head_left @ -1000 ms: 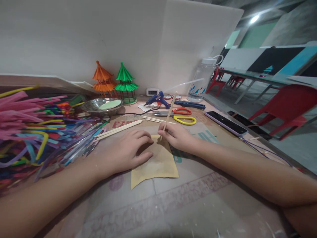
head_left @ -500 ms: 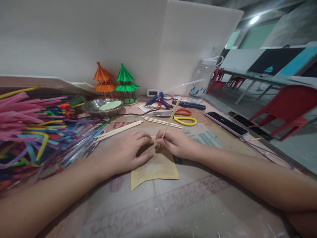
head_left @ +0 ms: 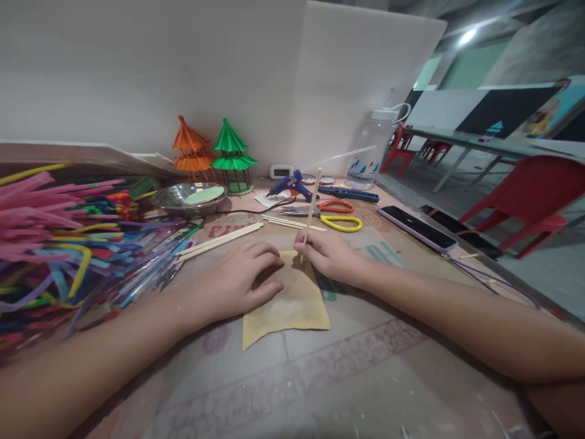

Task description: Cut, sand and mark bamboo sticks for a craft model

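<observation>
A yellowish piece of sandpaper or stiff paper (head_left: pixel 287 305) lies on the table in front of me, its near edge uneven. My left hand (head_left: pixel 247 274) rests flat at its left edge, thumb and fingers apart, holding nothing. Between the thumb and fingers of my right hand (head_left: pixel 329 253) stands a thin wooden stick (head_left: pixel 313 201), almost upright. Its lower end is at the upper part of the yellow sheet; whether it touches cannot be told. Beyond my hands lie more wooden sticks (head_left: pixel 223 239) and scissors with red and yellow handles (head_left: pixel 342 223).
Pipe cleaners (head_left: pixel 59 244) pile up at the left by a metal bowl (head_left: pixel 189 200). Orange (head_left: pixel 192 146) and green (head_left: pixel 232 149) pagoda models stand behind. A blue glue gun (head_left: pixel 292 185), pliers (head_left: pixel 350 194), bottle (head_left: pixel 370 149) and phone (head_left: pixel 417 228) sit at the back and right.
My right hand has shifted slightly right with the stick, which has turned from a rightward lean to nearly upright. My left hand has stayed where it was.
</observation>
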`<action>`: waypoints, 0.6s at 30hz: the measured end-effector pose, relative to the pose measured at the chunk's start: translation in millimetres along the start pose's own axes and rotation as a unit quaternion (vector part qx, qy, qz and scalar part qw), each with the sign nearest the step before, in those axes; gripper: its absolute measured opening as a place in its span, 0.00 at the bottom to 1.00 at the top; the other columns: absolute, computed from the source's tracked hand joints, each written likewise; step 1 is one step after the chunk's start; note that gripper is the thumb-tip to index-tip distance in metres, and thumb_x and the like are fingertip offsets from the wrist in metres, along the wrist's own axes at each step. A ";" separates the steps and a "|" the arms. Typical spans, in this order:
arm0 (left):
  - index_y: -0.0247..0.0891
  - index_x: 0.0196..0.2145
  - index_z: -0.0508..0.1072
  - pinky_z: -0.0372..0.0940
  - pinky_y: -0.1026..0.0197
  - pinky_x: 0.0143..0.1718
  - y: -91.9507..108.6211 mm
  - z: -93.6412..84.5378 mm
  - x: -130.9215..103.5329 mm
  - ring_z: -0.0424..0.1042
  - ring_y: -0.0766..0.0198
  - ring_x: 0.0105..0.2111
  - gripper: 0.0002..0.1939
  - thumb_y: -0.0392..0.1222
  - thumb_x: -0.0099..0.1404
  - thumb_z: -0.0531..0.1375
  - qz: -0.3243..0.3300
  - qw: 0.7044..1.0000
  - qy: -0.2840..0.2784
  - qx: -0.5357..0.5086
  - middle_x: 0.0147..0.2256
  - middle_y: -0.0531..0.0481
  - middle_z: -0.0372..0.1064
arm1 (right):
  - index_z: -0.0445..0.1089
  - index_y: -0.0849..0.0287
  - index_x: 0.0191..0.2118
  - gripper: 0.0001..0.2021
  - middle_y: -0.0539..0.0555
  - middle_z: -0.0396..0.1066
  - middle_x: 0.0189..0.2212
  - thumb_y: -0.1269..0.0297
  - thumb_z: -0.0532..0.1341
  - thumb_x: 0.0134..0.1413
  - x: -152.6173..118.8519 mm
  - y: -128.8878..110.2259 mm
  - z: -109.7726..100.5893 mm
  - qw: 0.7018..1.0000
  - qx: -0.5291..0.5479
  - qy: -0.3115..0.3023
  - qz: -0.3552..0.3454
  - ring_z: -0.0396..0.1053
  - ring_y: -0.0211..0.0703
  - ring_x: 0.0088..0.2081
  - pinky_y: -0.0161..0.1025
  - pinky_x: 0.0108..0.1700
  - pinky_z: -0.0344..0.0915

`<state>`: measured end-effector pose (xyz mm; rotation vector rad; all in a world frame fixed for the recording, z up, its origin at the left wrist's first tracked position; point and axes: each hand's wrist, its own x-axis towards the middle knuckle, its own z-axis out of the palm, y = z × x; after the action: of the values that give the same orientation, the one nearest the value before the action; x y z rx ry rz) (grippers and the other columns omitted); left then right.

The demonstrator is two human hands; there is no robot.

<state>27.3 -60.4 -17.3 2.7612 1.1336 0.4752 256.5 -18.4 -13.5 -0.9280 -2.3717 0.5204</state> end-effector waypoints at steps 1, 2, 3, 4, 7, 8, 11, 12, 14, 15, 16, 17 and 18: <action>0.39 0.50 0.73 0.65 0.50 0.53 -0.3 0.3 -0.1 0.68 0.53 0.51 0.17 0.51 0.71 0.55 0.002 1.000 0.000 -0.001 0.49 0.44 0.70 | 0.65 0.57 0.33 0.10 0.51 0.72 0.27 0.63 0.53 0.66 -0.2 0.2 0.2 1.000 0.011 -0.009 -0.008 0.68 0.41 0.31 0.36 0.36 0.60; 0.40 0.50 0.73 0.64 0.50 0.53 -0.7 0.7 -0.2 0.68 0.53 0.51 0.17 0.51 0.71 0.55 0.003 1.000 0.001 -0.001 0.49 0.44 0.70 | 0.65 0.57 0.34 0.10 0.51 0.72 0.27 0.62 0.53 0.66 -0.5 0.2 0.3 0.999 0.022 -0.018 -0.018 0.69 0.41 0.31 0.36 0.36 0.61; 0.40 0.50 0.73 0.64 0.50 0.53 -1.1 1.1 -0.3 0.68 0.53 0.51 0.17 0.51 0.70 0.55 0.005 1.000 0.003 -0.002 0.49 0.44 0.70 | 0.66 0.57 0.34 0.10 0.51 0.72 0.27 0.62 0.53 0.66 -0.9 -0.1 0.3 0.999 0.027 -0.023 -0.025 0.69 0.41 0.31 0.36 0.37 0.61; 0.40 0.50 0.73 0.64 0.49 0.54 -1.4 1.4 -0.4 0.68 0.53 0.51 0.17 0.51 0.70 0.55 0.006 1.000 0.006 -0.002 0.49 0.44 0.70 | 0.66 0.58 0.35 0.09 0.52 0.73 0.28 0.62 0.53 0.66 -1.1 -0.4 0.3 0.999 0.021 -0.020 -0.028 0.69 0.41 0.31 0.36 0.37 0.61; 0.40 0.50 0.73 0.64 0.49 0.53 -1.8 1.8 -0.5 0.68 0.52 0.51 0.17 0.50 0.70 0.55 0.005 1.000 0.009 -0.004 0.49 0.44 0.70 | 0.66 0.58 0.34 0.09 0.54 0.73 0.30 0.63 0.54 0.65 -1.2 -1.3 -0.3 1.000 -0.025 0.001 -0.017 0.69 0.42 0.32 0.37 0.37 0.61; 0.40 0.50 0.73 0.65 0.49 0.53 -1.7 1.6 -0.4 0.68 0.52 0.51 0.17 0.51 0.70 0.55 0.004 1.000 0.007 -0.005 0.49 0.44 0.70 | 0.66 0.58 0.34 0.09 0.54 0.73 0.30 0.63 0.54 0.65 -1.2 -1.8 -0.7 1.000 -0.027 -0.002 -0.014 0.69 0.42 0.32 0.38 0.37 0.61; 0.40 0.50 0.73 0.64 0.48 0.54 -1.3 1.0 -0.6 0.68 0.52 0.51 0.17 0.51 0.70 0.56 0.004 1.000 0.003 -0.004 0.49 0.43 0.70 | 0.67 0.58 0.35 0.09 0.52 0.73 0.28 0.62 0.53 0.66 -1.0 -3.1 -1.5 0.999 0.012 -0.032 -0.019 0.69 0.41 0.31 0.37 0.37 0.61; 0.40 0.50 0.73 0.64 0.48 0.54 -1.1 0.7 -0.7 0.68 0.52 0.51 0.17 0.51 0.70 0.56 0.005 1.000 0.004 -0.005 0.49 0.43 0.70 | 0.67 0.58 0.35 0.09 0.52 0.73 0.28 0.62 0.53 0.66 -0.9 -3.5 -1.7 0.999 0.019 -0.034 -0.017 0.69 0.41 0.31 0.36 0.37 0.61; 0.40 0.50 0.73 0.64 0.48 0.54 -0.7 0.2 -0.9 0.68 0.52 0.51 0.17 0.50 0.70 0.55 0.004 1.000 0.008 -0.007 0.49 0.43 0.70 | 0.67 0.58 0.35 0.09 0.52 0.73 0.28 0.63 0.54 0.65 -0.8 -4.1 -1.7 1.000 0.009 -0.023 -0.006 0.69 0.41 0.32 0.37 0.37 0.61; 0.40 0.50 0.73 0.64 0.48 0.53 -0.5 0.0 -1.0 0.68 0.52 0.51 0.16 0.50 0.70 0.55 0.005 1.000 0.009 -0.008 0.49 0.43 0.70 | 0.66 0.58 0.34 0.09 0.52 0.73 0.29 0.63 0.54 0.65 -0.8 -4.4 -1.5 1.000 0.003 -0.017 0.000 0.69 0.42 0.32 0.37 0.37 0.61; 0.40 0.49 0.73 0.65 0.48 0.53 -0.3 -0.2 -1.0 0.69 0.52 0.50 0.17 0.50 0.70 0.55 0.005 1.000 0.010 -0.009 0.48 0.43 0.71 | 0.66 0.58 0.34 0.09 0.53 0.73 0.29 0.63 0.54 0.65 -1.0 -4.7 -1.3 1.000 0.002 -0.016 0.002 0.69 0.42 0.32 0.37 0.37 0.61; 0.40 0.49 0.73 0.65 0.49 0.53 -0.2 -0.4 -0.9 0.69 0.52 0.50 0.17 0.50 0.70 0.55 0.005 1.000 0.009 -0.009 0.48 0.43 0.71 | 0.66 0.58 0.34 0.09 0.53 0.74 0.29 0.62 0.53 0.66 -1.3 -5.0 -1.0 1.000 0.009 -0.020 -0.004 0.70 0.42 0.32 0.37 0.37 0.61; 0.40 0.49 0.73 0.65 0.49 0.52 -0.1 -0.5 -0.7 0.69 0.52 0.50 0.17 0.50 0.70 0.55 0.006 1.000 0.008 -0.009 0.48 0.43 0.71 | 0.66 0.58 0.34 0.10 0.52 0.74 0.29 0.62 0.53 0.66 -1.5 -5.3 -0.7 0.999 0.020 -0.030 -0.015 0.70 0.41 0.32 0.37 0.37 0.62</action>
<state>26.5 -60.9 -17.0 2.7556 1.1104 0.5077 255.2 -22.9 -10.7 -0.8693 -2.4158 0.5899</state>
